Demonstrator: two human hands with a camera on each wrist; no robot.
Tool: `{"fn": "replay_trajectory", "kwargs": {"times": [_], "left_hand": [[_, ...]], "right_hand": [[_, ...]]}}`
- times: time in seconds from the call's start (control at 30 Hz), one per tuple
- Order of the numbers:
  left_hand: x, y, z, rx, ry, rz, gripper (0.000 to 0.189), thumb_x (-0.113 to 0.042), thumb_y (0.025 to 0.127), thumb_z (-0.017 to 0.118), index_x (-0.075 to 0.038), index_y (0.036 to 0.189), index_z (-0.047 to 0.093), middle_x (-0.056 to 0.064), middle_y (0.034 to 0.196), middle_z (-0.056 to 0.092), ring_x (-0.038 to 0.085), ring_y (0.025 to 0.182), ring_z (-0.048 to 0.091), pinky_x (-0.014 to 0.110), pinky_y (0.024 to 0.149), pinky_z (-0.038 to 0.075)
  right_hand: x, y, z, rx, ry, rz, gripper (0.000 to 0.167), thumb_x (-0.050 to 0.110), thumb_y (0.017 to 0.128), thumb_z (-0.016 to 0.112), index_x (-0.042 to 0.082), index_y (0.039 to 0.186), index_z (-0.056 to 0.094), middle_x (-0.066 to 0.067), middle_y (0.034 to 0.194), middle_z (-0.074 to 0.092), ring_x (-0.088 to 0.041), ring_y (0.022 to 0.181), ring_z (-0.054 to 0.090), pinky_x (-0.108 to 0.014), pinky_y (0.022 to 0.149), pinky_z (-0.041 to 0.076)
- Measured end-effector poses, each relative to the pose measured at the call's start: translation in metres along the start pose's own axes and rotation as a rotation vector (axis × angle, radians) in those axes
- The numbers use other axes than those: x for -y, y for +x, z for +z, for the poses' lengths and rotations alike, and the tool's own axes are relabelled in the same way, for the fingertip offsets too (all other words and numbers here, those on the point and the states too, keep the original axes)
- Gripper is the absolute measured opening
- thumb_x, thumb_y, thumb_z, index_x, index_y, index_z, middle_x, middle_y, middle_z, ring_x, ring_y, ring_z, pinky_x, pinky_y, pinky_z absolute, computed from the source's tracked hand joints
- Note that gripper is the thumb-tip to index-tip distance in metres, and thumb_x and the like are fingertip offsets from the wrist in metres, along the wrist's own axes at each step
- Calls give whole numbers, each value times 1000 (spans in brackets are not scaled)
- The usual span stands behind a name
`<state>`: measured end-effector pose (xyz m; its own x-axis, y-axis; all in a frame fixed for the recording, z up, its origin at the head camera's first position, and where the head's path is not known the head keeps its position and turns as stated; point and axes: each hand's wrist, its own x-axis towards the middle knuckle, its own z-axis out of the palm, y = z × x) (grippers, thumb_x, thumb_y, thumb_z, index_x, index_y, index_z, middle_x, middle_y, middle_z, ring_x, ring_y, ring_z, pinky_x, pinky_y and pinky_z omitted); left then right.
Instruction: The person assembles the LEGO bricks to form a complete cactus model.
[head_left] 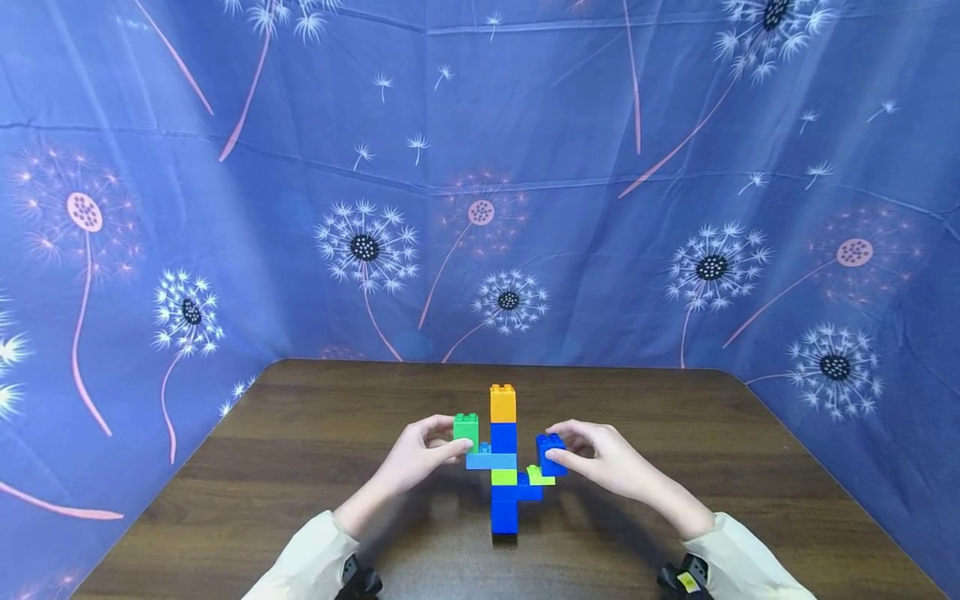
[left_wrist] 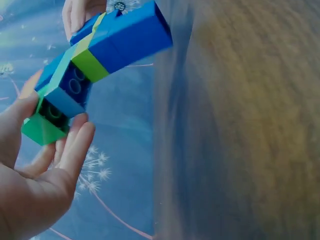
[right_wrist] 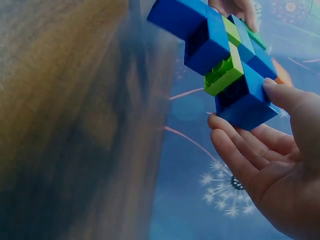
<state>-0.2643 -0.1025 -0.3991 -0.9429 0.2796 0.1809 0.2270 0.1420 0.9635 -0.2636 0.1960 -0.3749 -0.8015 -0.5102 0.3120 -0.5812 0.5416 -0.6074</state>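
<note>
A tower of toy building bricks stands at the middle of the table, with an orange brick on top. Below that come a blue brick, a light blue brick reaching out leftward, a lime brick and more blue bricks. My left hand pinches a green brick between thumb and fingers, at the light blue brick's left end. On the other side my right hand holds a blue brick right at a small lime brick, which sits on a blue side arm.
The brown wooden table reaches back to a blue curtain printed with dandelions. Dark wrist cameras sit at both cuffs of the pale sleeves.
</note>
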Motion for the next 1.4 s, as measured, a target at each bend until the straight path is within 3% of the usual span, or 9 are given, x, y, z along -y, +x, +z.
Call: {"fn": "replay_trajectory", "kwargs": {"times": [0.1,0.3,0.4,0.5,0.63,0.87,1.1,1.3,1.4], "left_hand": [[3,0,2,19,-74,-40,54,-16,85,69,3,130,46,22,103,61,23,80,69,45,76,54],[13,1,4,54,-73,-98,53,-20,88,66,-3,133,45,18,98,60,31,77,68,45,73,55],[18,1,3,69,-73,-121,51,-21,89,64,0,132,45,17,96,62,33,77,68,45,72,56],[21,3,2,85,-67,-139,51,-22,91,62,2,132,43,16,96,64,29,75,69,42,72,56],[24,4,3,110,-55,-168,54,-22,92,61,6,133,40,17,97,63,23,74,69,39,70,57],[22,3,6,170,69,-215,59,-23,90,63,12,131,38,20,111,56,20,72,68,34,68,57],[22,8,6,213,296,-145,56,-20,82,73,13,121,51,5,72,61,11,54,54,21,51,43],[24,8,7,211,278,-203,64,-17,82,73,13,129,41,10,90,54,10,59,53,22,56,46],[22,7,9,214,280,-187,67,-16,83,72,11,133,37,13,93,52,11,58,52,23,56,46]], "right_hand": [[-5,-1,4,26,23,31,37,34,89,63,7,115,63,0,99,66,-5,79,60,-24,68,51],[-14,-1,15,115,116,124,47,37,89,62,9,126,55,-10,120,58,-11,84,63,-29,72,54],[-16,-2,20,155,83,67,58,37,82,71,10,130,52,-8,117,55,-11,86,60,-26,72,53],[-16,-2,22,191,42,20,69,38,75,77,8,131,50,-6,108,53,-11,75,55,-23,66,49],[-17,-1,23,215,8,18,66,38,75,76,4,127,53,-3,102,53,-11,74,51,-22,63,46],[-22,1,24,278,-89,-14,60,38,79,74,-1,121,57,-4,101,63,-6,78,52,-22,67,48],[-21,5,28,310,-168,9,57,42,77,74,4,117,62,0,98,66,-4,77,55,-21,67,48],[-19,5,29,288,-213,12,56,44,75,75,5,114,65,0,100,62,-12,84,58,-25,72,51],[-19,4,29,279,-229,17,56,45,75,75,4,113,66,2,95,60,-10,81,56,-24,71,50]]}}
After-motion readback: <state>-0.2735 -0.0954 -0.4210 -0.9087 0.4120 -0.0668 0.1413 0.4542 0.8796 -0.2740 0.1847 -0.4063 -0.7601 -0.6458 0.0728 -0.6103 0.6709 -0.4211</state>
